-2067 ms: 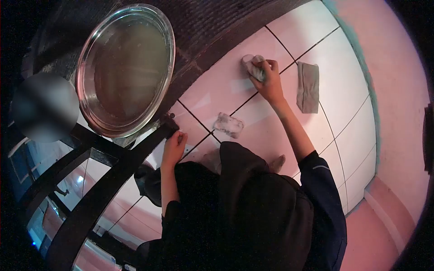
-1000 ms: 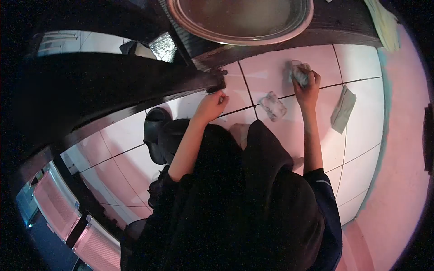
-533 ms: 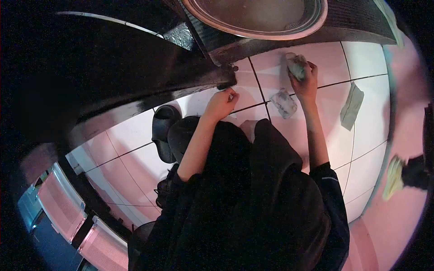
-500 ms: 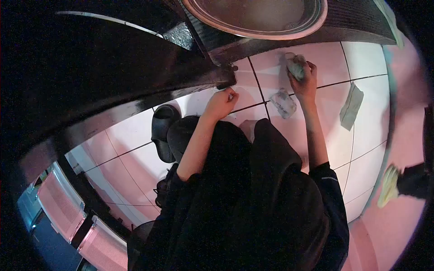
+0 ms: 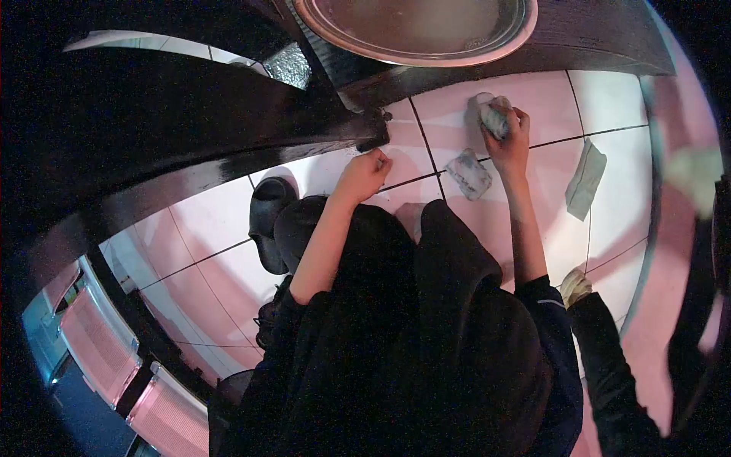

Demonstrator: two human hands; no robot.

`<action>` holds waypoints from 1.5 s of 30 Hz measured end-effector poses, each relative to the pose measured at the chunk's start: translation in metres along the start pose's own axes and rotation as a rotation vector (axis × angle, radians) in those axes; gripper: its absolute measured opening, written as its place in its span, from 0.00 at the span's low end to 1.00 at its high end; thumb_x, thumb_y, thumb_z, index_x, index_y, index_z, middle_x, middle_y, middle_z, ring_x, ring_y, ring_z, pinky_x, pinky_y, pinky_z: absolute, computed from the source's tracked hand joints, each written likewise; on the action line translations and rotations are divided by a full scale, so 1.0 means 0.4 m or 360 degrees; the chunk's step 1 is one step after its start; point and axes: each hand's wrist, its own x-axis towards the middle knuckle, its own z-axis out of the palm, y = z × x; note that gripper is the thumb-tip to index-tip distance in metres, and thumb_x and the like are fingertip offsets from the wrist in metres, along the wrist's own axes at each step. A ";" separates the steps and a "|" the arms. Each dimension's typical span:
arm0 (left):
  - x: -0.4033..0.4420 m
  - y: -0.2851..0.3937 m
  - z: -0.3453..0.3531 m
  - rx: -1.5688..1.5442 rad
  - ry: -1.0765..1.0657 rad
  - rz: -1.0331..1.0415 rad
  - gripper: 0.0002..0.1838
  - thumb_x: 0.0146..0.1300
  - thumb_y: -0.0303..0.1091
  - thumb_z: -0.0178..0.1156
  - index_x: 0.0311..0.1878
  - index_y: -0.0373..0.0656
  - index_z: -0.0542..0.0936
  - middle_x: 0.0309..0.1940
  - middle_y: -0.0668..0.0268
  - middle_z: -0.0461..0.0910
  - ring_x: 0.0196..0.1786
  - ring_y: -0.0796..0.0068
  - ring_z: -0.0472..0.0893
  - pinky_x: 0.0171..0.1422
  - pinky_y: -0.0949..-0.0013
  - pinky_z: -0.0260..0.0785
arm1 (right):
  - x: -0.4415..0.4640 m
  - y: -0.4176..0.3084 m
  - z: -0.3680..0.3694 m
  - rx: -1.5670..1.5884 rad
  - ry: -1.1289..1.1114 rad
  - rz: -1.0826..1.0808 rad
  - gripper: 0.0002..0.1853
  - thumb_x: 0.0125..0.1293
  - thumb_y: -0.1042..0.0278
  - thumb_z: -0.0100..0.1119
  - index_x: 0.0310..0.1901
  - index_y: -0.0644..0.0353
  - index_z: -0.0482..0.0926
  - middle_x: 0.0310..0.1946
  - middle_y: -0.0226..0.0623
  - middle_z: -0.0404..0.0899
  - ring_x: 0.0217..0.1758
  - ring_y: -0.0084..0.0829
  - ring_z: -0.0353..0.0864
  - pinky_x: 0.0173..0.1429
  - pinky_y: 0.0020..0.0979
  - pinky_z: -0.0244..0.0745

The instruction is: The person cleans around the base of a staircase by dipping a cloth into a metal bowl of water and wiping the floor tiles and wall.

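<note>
My right hand (image 5: pixel 512 143) is closed around a bunched, greyish-white cloth (image 5: pixel 494 120) against the floor tiles. Below and left of that hand, a smaller white cloth with dark stains (image 5: pixel 468 174) lies flat. A folded grey-green cloth (image 5: pixel 587 181) rests on the tiles to the right. My left hand (image 5: pixel 364 177) has its fingers curled in, close to the end of a dark wooden leg (image 5: pixel 373 129); whether anything is inside them is hidden.
A metal basin of murky water (image 5: pixel 411 59) stands on a dark ledge at the top. Black slippers (image 5: pixel 268 221) lie left of my knees. At the right, another person's foot and dark trouser leg (image 5: pixel 609 365) stand close by. Metal-framed seats (image 5: pixel 99 339) are at the lower left.
The other person's foot has come in from the right edge onto the tiles beside my right sleeve. My right hand keeps hold of the bunched cloth. The view has shifted slightly.
</note>
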 end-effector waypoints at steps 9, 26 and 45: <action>0.004 -0.001 -0.003 0.0070 -0.0097 -0.0027 0.15 0.59 0.42 0.54 0.35 0.37 0.76 0.21 0.51 0.77 0.28 0.53 0.78 0.32 0.60 0.67 | -0.007 0.021 -0.006 0.0066 -0.0028 0.0010 0.27 0.45 0.68 0.66 0.51 0.45 0.70 0.51 0.42 0.66 0.47 0.46 0.74 0.44 0.40 0.75; 0.008 0.006 0.002 0.0242 -0.0105 -0.0055 0.12 0.60 0.40 0.55 0.34 0.38 0.75 0.18 0.56 0.74 0.22 0.62 0.74 0.27 0.64 0.63 | 0.140 0.274 -0.138 -0.0184 0.0507 0.0250 0.23 0.49 0.64 0.64 0.49 0.51 0.71 0.46 0.45 0.68 0.48 0.46 0.73 0.46 0.41 0.73; 0.051 0.037 0.015 0.0152 -0.0038 -0.0048 0.10 0.61 0.37 0.55 0.34 0.39 0.74 0.17 0.60 0.71 0.21 0.73 0.72 0.27 0.68 0.62 | 0.124 0.232 -0.121 -0.0234 -0.0249 -0.0006 0.28 0.43 0.69 0.64 0.50 0.50 0.68 0.45 0.46 0.67 0.41 0.46 0.75 0.39 0.41 0.74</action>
